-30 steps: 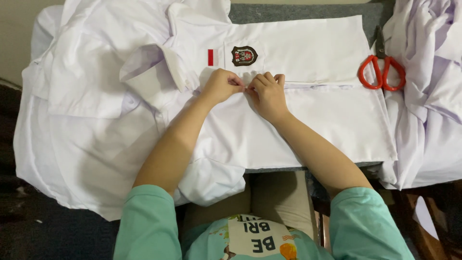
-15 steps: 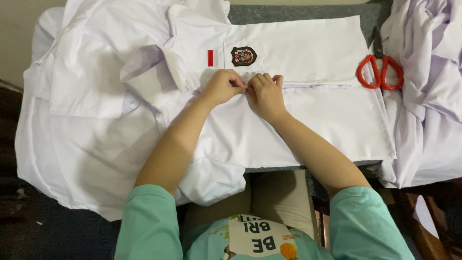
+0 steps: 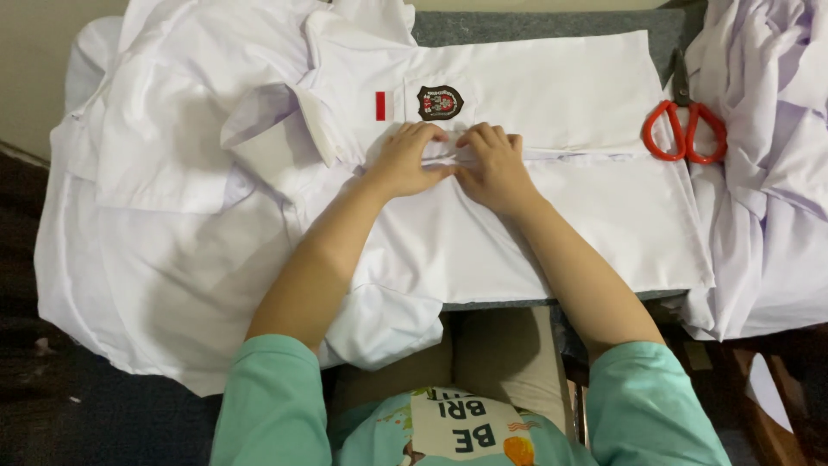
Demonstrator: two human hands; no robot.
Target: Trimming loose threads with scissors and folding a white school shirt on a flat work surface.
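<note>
A white uniform shirt (image 3: 552,233) lies spread flat on a grey padded board (image 3: 535,26), with a dark crest badge (image 3: 440,102) and a small red patch (image 3: 380,105) on its chest. My left hand (image 3: 407,161) and my right hand (image 3: 493,166) meet at the shirt's front opening just below the badge. The fingers of both hands pinch the fabric edge there, fingertips touching each other. Both forearms reach in from the bottom, in teal sleeves.
Red-handled scissors (image 3: 684,129) rest on the shirt's right end. A heap of white cloth (image 3: 768,129) sits at the far right. More white garments (image 3: 164,173) hang over the left side of the board. A wooden edge (image 3: 768,406) shows at the lower right.
</note>
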